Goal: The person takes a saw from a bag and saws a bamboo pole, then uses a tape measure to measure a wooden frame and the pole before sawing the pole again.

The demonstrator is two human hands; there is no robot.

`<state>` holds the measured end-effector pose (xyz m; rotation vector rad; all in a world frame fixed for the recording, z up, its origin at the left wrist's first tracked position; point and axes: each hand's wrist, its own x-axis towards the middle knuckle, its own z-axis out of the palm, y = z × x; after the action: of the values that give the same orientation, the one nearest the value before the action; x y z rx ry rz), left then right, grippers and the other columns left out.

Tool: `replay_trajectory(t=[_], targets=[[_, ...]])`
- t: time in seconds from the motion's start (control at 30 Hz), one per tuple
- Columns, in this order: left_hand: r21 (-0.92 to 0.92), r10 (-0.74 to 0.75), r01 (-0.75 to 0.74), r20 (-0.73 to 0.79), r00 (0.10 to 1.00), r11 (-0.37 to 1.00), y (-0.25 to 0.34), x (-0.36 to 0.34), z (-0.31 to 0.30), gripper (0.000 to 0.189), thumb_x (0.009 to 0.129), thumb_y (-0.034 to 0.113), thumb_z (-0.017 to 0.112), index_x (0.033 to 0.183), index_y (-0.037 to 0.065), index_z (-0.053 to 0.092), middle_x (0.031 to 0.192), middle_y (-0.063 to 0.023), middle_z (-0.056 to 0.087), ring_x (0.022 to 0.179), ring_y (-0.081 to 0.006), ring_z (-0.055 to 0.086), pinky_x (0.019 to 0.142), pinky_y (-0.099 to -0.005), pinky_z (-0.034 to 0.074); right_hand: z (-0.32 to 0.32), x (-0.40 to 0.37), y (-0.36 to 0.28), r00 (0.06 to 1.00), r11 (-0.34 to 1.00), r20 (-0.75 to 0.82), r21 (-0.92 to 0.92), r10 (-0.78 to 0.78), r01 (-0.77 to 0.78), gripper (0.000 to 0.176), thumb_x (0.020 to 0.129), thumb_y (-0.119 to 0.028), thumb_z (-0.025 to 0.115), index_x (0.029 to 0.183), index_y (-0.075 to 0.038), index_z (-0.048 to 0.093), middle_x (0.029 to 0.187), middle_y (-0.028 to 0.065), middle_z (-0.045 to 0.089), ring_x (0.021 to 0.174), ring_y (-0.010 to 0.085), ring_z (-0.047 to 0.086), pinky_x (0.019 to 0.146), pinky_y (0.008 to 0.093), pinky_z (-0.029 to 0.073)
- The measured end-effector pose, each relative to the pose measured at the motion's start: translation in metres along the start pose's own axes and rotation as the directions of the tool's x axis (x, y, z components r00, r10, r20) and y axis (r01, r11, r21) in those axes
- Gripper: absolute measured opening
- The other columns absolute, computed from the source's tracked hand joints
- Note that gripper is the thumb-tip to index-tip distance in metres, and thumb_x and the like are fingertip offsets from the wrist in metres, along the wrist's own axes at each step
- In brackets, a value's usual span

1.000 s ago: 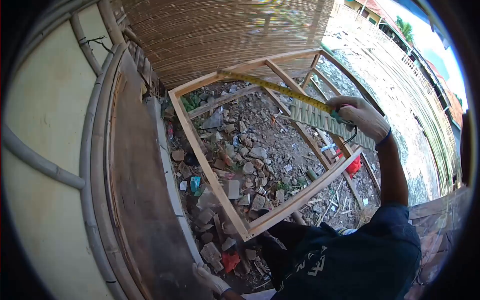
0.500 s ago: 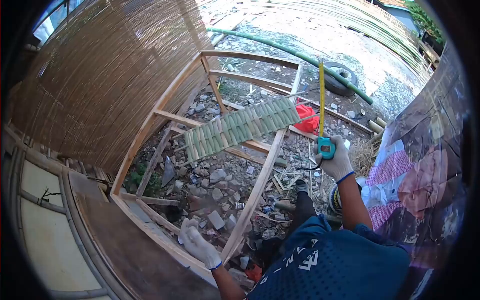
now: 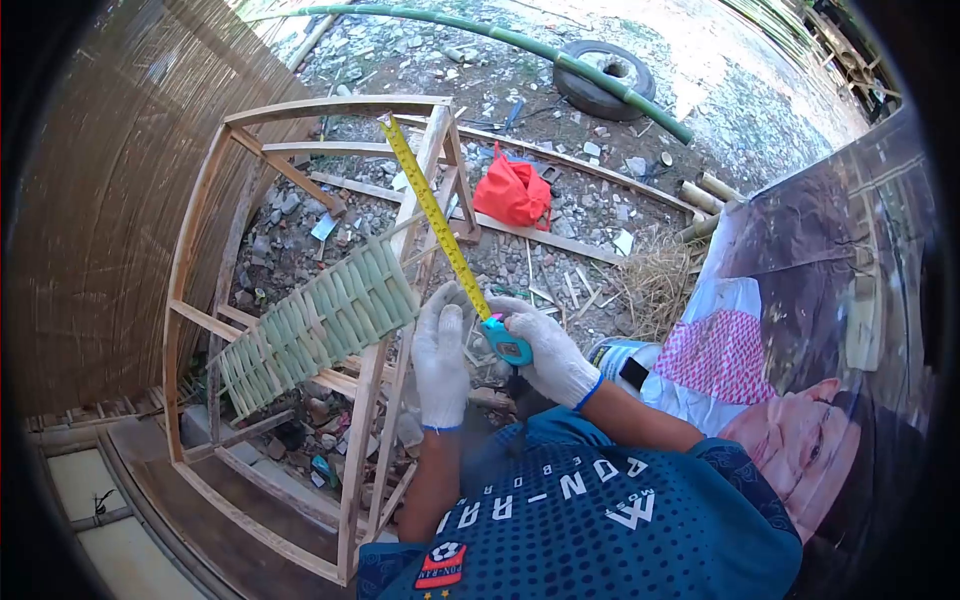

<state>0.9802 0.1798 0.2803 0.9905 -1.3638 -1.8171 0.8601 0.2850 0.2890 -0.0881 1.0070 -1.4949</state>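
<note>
In a white knit glove, my right hand [image 3: 550, 355] grips a teal tape measure [image 3: 507, 342]. Its yellow blade [image 3: 432, 210] is drawn out, slanting up and left, with the tip overlapping the far end of the wooden frame [image 3: 365, 420]. My left hand [image 3: 440, 360], gloved too, is raised just left of the tape case, fingers stretched up beside the blade. Close to its left is a woven bamboo-strip panel [image 3: 320, 310], lying slanted across the frame's rails.
A red bag [image 3: 513, 190] lies on the rubble beyond. Further off, a long green bamboo pole [image 3: 500, 35] crosses an old tyre [image 3: 600, 95]. A bamboo screen [image 3: 110, 210] stands on the left. A printed banner [image 3: 800, 300] and a bucket [image 3: 610, 355] are at my right.
My left hand has left the frame's near rail and come up beside the tape. The blade now leans left over the frame instead of standing upright in view. My view has turned right.
</note>
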Motion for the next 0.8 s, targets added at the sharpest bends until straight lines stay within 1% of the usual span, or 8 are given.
replay_trajectory(t=[0.07, 0.2, 0.27, 0.37, 0.53, 0.6, 0.73, 0.8], targets=[[-0.079, -0.088, 0.088, 0.007, 0.996, 0.993, 0.008, 0.013, 0.037, 0.040, 0.109, 0.018, 0.051, 0.140, -0.006, 0.055, 0.129, -0.0133, 0.065, 0.118, -0.0190, 0.062, 0.105, -0.0326, 0.048, -0.022, 0.010, -0.025, 1.000, 1.000, -0.031, -0.016, -0.001, 0.000, 0.048, 0.103, -0.026, 0.054, 0.145, -0.003, 0.053, 0.115, 0.0074, 0.064, 0.097, 0.0143, 0.063, 0.071, 0.0282, 0.057], [0.157, -0.126, 0.109, 0.102, 0.987, 0.981, 0.003, 0.046, 0.093, 0.039, 0.109, 0.020, 0.053, 0.138, -0.006, 0.058, 0.120, -0.0101, 0.068, 0.106, -0.0133, 0.064, 0.091, -0.0291, 0.052, -0.048, 0.023, -0.069, 0.995, 1.000, -0.103, -0.019, -0.001, -0.001, 0.045, 0.103, -0.023, 0.055, 0.143, -0.003, 0.054, 0.117, 0.0070, 0.064, 0.096, 0.0135, 0.062, 0.072, 0.0283, 0.056], [0.081, -0.185, 0.178, 0.093, 0.978, 0.981, -0.001, 0.072, 0.124, 0.036, 0.108, 0.019, 0.053, 0.135, -0.004, 0.061, 0.117, -0.0079, 0.068, 0.099, -0.0108, 0.064, 0.086, -0.0279, 0.053, -0.064, 0.035, -0.085, 0.989, 1.000, -0.147, -0.012, -0.022, 0.020, 0.045, 0.102, -0.020, 0.055, 0.143, -0.002, 0.054, 0.120, 0.0076, 0.064, 0.101, 0.0142, 0.062, 0.081, 0.0299, 0.056], [0.065, -0.203, 0.197, 0.103, 0.974, 0.978, -0.019, 0.116, 0.159, 0.030, 0.109, 0.021, 0.053, 0.125, -0.001, 0.064, 0.112, -0.0069, 0.069, 0.097, -0.0111, 0.065, 0.085, -0.0279, 0.054, -0.100, 0.066, -0.108, 0.991, 0.997, -0.113, 0.017, -0.069, 0.071, 0.044, 0.103, -0.022, 0.055, 0.144, -0.007, 0.053, 0.115, 0.0066, 0.065, 0.091, 0.0142, 0.065, 0.067, 0.0279, 0.054], [0.049, -0.204, 0.202, 0.035, 0.978, 0.978, -0.044, 0.207, 0.221, 0.029, 0.109, 0.024, 0.053, 0.114, 0.000, 0.068, 0.103, -0.0062, 0.071, 0.094, -0.0109, 0.066, 0.081, -0.0273, 0.054, -0.165, 0.143, -0.191, 0.988, 0.986, -0.111, -0.116, 0.105, -0.118, 0.045, 0.102, -0.023, 0.057, 0.144, -0.007, 0.053, 0.116, 0.0076, 0.067, 0.091, 0.0150, 0.065, 0.067, 0.0295, 0.055], [-0.038, -0.186, 0.184, -0.073, 0.980, 0.982, -0.057, 0.247, 0.248, 0.029, 0.109, 0.024, 0.054, 0.112, 0.000, 0.069, 0.102, -0.0058, 0.072, 0.092, -0.0101, 0.066, 0.079, -0.0262, 0.053, -0.189, 0.186, -0.233, 0.989, 0.970, -0.077, -0.197, 0.129, -0.142, 0.044, 0.101, -0.021, 0.058, 0.141, -0.002, 0.058, 0.118, 0.0066, 0.066, 0.101, 0.0126, 0.062, 0.087, 0.0284, 0.051], [-0.093, -0.158, 0.140, -0.216, 0.964, 0.986, -0.079, 0.327, 0.299, 0.031, 0.110, 0.022, 0.051, 0.108, -0.002, 0.070, 0.098, -0.0057, 0.072, 0.088, -0.0097, 0.065, 0.080, -0.0277, 0.053, -0.218, 0.260, -0.326, 0.942, 0.881, -0.055, -0.342, 0.330, -0.328, 0.045, 0.100, -0.024, 0.058, 0.142, -0.007, 0.058, 0.110, 0.0058, 0.067, 0.092, 0.0146, 0.063, 0.064, 0.0284, 0.054], [-0.022, -0.167, 0.168, -0.296, 0.941, 0.986, -0.075, 0.349, 0.322, 0.032, 0.110, 0.022, 0.051, 0.107, -0.002, 0.070, 0.097, -0.0060, 0.072, 0.088, -0.0100, 0.065, 0.080, -0.0282, 0.053, -0.227, 0.286, -0.375, 0.927, 0.838, -0.040, -0.415, 0.373, -0.355, 0.045, 0.099, -0.022, 0.056, 0.141, -0.007, 0.058, 0.108, 0.0066, 0.065, 0.089, 0.0146, 0.062, 0.063, 0.0284, 0.053]])
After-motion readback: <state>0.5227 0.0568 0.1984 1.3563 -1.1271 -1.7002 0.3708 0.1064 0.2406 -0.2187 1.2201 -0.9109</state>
